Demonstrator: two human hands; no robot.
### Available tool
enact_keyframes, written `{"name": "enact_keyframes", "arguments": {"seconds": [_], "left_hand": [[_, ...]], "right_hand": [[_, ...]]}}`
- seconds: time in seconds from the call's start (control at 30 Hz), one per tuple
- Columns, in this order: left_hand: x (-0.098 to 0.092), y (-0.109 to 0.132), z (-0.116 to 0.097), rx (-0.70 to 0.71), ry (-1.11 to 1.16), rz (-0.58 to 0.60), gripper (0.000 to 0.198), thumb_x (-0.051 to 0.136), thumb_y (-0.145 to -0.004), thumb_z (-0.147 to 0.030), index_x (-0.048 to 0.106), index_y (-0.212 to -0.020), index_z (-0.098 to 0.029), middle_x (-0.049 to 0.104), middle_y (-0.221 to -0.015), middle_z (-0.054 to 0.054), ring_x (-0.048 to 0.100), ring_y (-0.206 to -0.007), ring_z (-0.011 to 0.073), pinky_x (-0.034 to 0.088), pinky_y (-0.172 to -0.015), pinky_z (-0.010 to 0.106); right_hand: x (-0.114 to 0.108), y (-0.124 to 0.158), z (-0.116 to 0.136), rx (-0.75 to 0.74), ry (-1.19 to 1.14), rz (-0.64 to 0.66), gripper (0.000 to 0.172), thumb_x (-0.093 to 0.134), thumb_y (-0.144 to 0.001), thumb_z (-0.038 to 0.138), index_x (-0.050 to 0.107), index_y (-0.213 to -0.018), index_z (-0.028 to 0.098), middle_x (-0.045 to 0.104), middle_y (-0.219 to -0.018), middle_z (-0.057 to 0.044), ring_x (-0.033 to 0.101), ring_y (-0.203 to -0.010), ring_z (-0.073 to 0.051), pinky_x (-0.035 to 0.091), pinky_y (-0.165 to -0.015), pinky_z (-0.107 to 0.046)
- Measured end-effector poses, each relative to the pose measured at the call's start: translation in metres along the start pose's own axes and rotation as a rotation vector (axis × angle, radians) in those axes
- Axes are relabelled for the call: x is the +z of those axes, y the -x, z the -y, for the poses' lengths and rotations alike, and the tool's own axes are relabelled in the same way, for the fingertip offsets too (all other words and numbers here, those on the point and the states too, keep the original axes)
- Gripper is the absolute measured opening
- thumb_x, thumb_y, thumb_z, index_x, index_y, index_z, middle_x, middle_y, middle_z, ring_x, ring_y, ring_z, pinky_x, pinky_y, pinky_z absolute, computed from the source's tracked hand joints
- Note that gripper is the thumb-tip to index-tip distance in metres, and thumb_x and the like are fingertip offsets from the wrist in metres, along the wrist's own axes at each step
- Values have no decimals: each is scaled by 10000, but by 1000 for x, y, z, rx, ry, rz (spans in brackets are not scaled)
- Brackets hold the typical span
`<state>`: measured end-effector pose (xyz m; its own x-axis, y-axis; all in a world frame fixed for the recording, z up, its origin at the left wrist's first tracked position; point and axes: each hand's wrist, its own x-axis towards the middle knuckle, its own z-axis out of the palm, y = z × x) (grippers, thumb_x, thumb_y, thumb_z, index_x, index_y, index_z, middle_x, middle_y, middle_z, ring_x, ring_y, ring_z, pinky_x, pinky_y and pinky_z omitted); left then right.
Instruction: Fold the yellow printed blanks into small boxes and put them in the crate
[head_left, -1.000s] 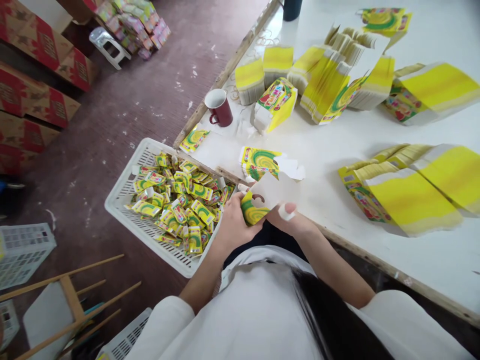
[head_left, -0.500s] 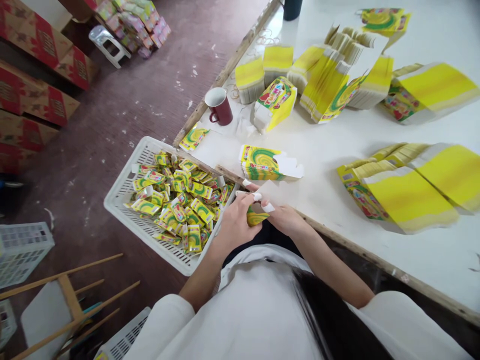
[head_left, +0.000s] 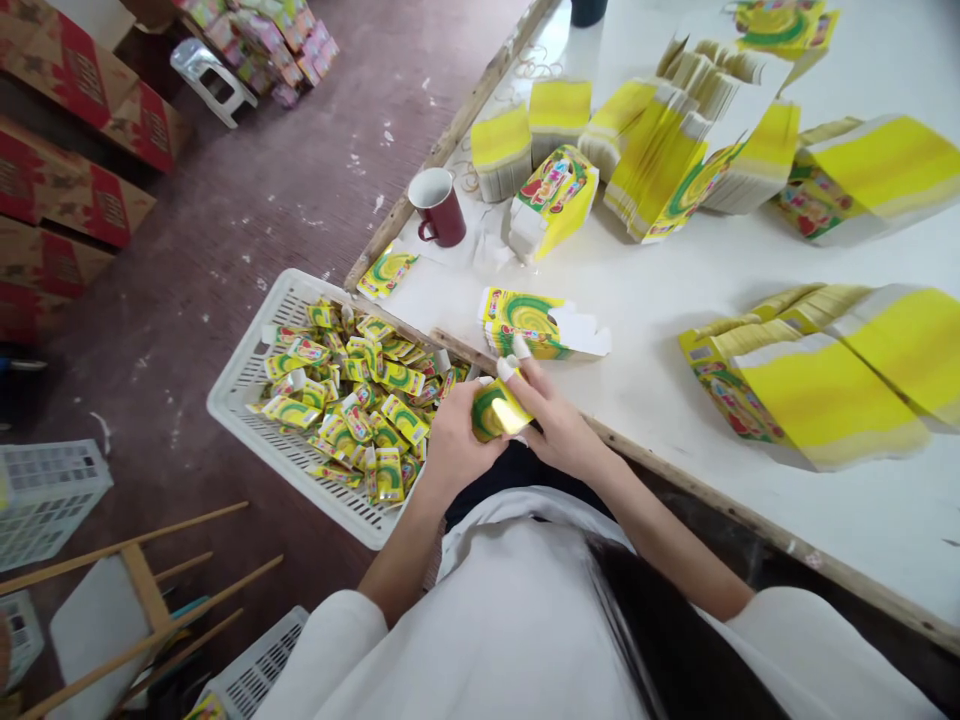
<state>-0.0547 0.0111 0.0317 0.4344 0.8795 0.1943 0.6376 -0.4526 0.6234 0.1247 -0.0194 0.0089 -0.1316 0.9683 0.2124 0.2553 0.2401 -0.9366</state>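
A small yellow and green carton is held between my two hands at the table's near edge. My left hand is wrapped round its left side. My right hand grips it from the right, with white covers on some fingertips. Just beyond my hands, a short stack of flat cartons with white flaps lies on the table. To the left, a white plastic basket contains many small folded cartons.
A maroon mug stands near the table's left edge. Stacks of yellow flat cartons spread across the white table. Red and brown cardboard boxes, a white stool and a wooden-framed piece are on the floor.
The carton has turned, so its shiny yellow-green face now shows where a white flap stood up before. My right hand's fingers have spread forward along it.
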Motion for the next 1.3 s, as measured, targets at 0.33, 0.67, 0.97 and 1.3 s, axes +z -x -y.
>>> {"name": "enact_keyframes", "arguments": {"seconds": [0.33, 0.67, 0.97, 1.3], "left_hand": [[-15, -16, -8, 48, -81, 104, 539, 792, -728, -339, 607, -1216, -206, 741, -1131, 106, 703, -1062, 300, 552, -962, 449], [-7, 2, 47, -554, 645, -663, 706, 441, -883, -776, 397, -1420, -319, 475, -1532, 152, 512, -1415, 268, 537, -1049, 430], [16, 5, 33, -628, 841, -526, 598, 672, -863, -597, 464, -1333, -291, 507, -1521, 149, 554, -1369, 233, 532, -1044, 396], [35, -11, -9, -504, 1100, -272, 768, 603, -706, -857, 605, -1177, -250, 678, -1218, 128, 655, -1184, 288, 564, -964, 466]], "right_hand": [[-28, -6, -10, -113, -46, 184, 265, 611, -961, 369, 612, -1181, 221, 515, -1414, -179, 486, -1389, -307, 432, -1135, -523], [-27, -25, -20, 104, 226, -353, 372, 678, -907, 451, 590, -1194, 232, 614, -1179, -136, 573, -1109, -323, 483, -1000, -516], [-43, -56, -53, 261, 583, -338, 170, 699, -874, 322, 577, -930, 217, 550, -954, -125, 513, -984, -338, 431, -952, -603], [-13, -23, 0, 261, 131, 5, 279, 634, -753, 182, 418, -912, 256, 585, -774, 10, 563, -661, -186, 431, -612, -301]]}}
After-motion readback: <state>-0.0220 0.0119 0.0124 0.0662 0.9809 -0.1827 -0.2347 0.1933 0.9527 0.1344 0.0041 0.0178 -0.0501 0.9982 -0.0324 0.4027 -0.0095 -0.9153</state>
